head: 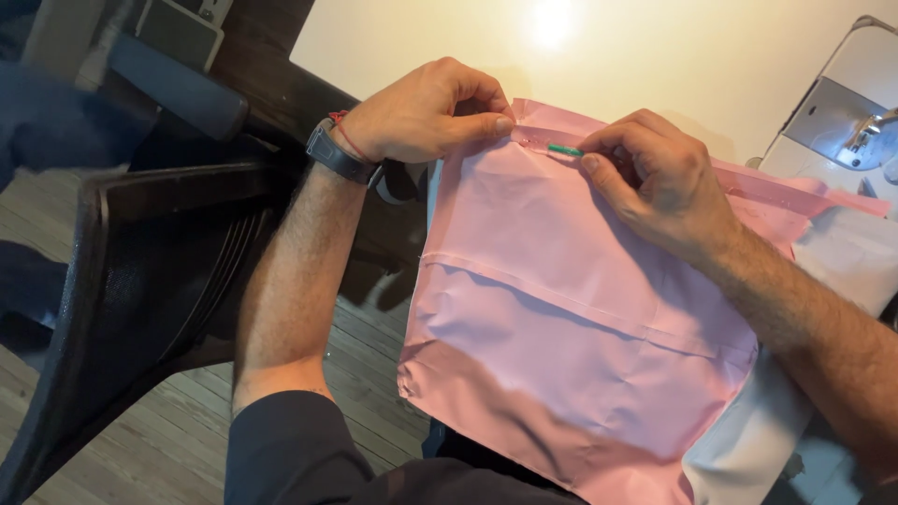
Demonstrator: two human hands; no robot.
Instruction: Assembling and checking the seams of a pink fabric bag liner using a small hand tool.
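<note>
Pinching the far folded edge of a pink fabric (571, 318), the left hand (421, 112) grips it between thumb and forefinger. Just to its right, the right hand (655, 178) holds a small green tool (564, 149) against that edge. Far right sits a white sewing machine (842, 112).

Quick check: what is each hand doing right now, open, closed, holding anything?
Left hand: closed, pinching the top edge of the pink fabric.
Right hand: closed, holding a small green tool against the fabric's seam.
</note>
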